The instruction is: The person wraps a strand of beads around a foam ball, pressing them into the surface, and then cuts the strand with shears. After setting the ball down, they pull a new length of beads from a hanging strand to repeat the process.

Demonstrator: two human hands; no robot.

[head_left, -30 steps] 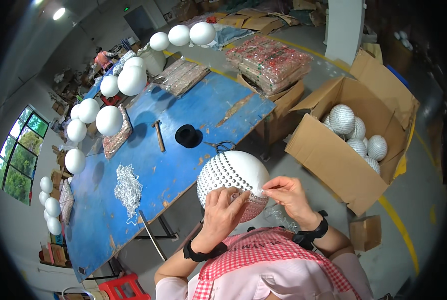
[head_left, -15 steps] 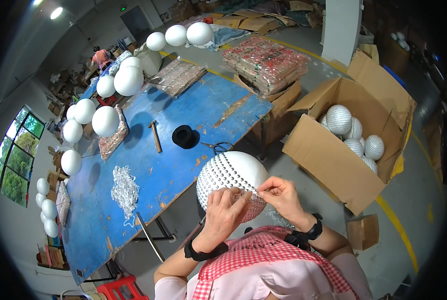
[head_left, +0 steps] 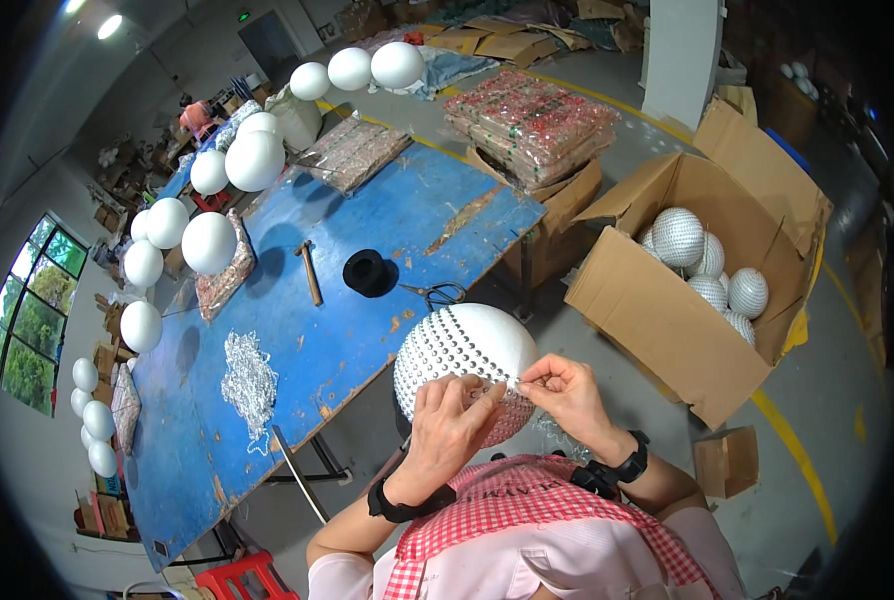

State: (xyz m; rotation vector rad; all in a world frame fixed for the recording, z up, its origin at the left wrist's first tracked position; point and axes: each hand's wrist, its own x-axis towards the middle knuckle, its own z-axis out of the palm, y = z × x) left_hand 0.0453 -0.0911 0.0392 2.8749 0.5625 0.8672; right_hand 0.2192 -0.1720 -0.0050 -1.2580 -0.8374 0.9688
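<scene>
A big white foam ball [head_left: 497, 338] sits in front of my apron, with rows of silver beads wound over its left and lower parts. Its upper right is bare white. My left hand [head_left: 447, 425] lies on the near left side of the ball, thumb and fingertips pressing along the beads. At the ball's right edge, my right hand [head_left: 570, 402] pinches the silver bead chain [head_left: 519, 384] between thumb and fingertips. Most of the chain in the pinch is hidden by the fingers. A loose tangle of chain [head_left: 552, 432] hangs below, partly behind my right hand.
On the blue table [head_left: 347, 330] lie scissors [head_left: 439, 294], a black cup-like holder [head_left: 367, 272], a hammer [head_left: 309, 272] and a heap of silver chain [head_left: 249, 378]. Plain white balls [head_left: 209, 243] stand along its far left. A carton [head_left: 667, 330] on the right holds several beaded balls [head_left: 678, 237].
My right hand and the pinched chain have shifted very slightly to the right. My left hand stays on the ball in nearly the same place.
</scene>
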